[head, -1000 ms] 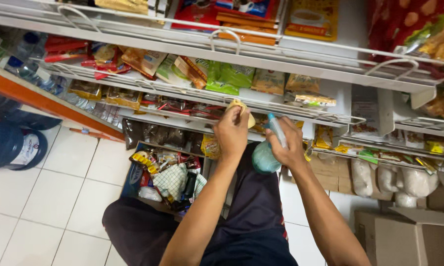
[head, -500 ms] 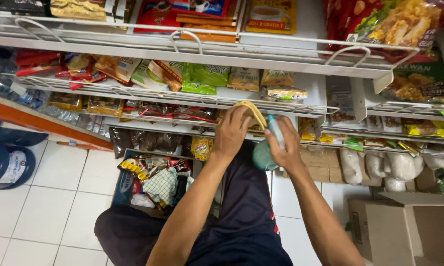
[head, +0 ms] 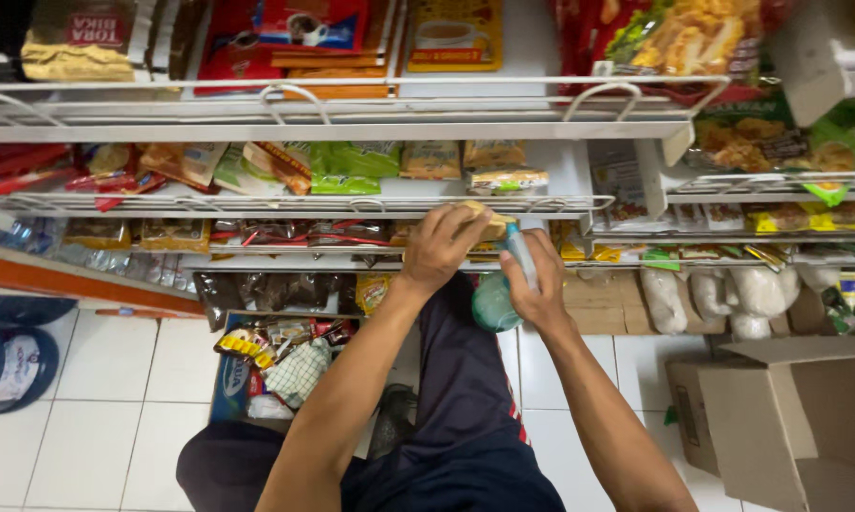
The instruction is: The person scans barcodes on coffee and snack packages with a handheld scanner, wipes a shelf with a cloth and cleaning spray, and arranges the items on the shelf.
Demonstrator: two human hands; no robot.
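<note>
We are looking down at white wire shelves [head: 333,128] lining the wall, white floor tiles [head: 96,389] gleaming below, and a brown cardboard box [head: 788,408] sitting right.

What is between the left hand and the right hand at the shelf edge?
In the head view, a yellow packet held by the left hand lies between it and the right hand, which holds a pale green bottle.

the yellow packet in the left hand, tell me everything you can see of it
The yellow packet is a small, soft-looking tan-yellow pack, mostly covered by the left hand, whose fingers curl over it. Only its upper right end shows. It sits at the front wire rail of the white shelf, about level with other snack packs there. Its print is unreadable. The right hand is close beside it.
</note>
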